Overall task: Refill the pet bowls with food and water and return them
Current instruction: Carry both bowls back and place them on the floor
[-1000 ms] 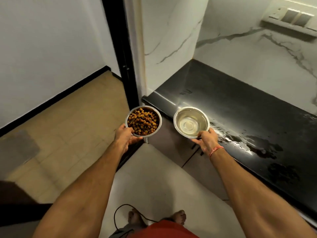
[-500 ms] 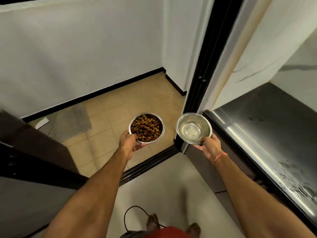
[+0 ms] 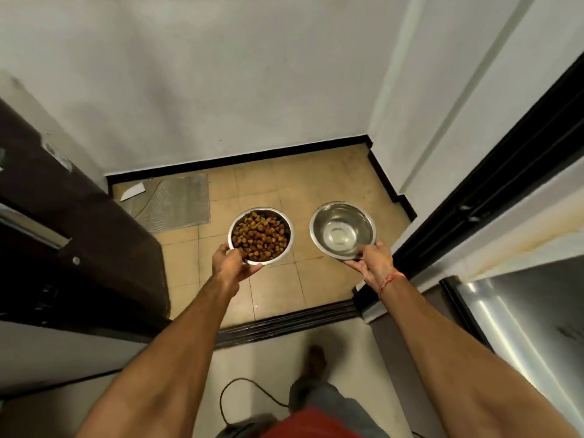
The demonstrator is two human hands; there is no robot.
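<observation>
Steel bowl of kibble [image 3: 261, 236] sits clamped in my left hand [image 3: 228, 266], thumb over its rim; my right hand [image 3: 375, 263] pinches the water bowl [image 3: 343, 229] likewise, both held above the tan tiled floor [image 3: 316, 181].

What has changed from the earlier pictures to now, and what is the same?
The person turned away from the black counter toward the doorway; the tan tiled floor and grey mat now lie straight ahead. Unchanged: the left hand grips the food bowl, the right hand the water bowl, both level and apart.
</observation>
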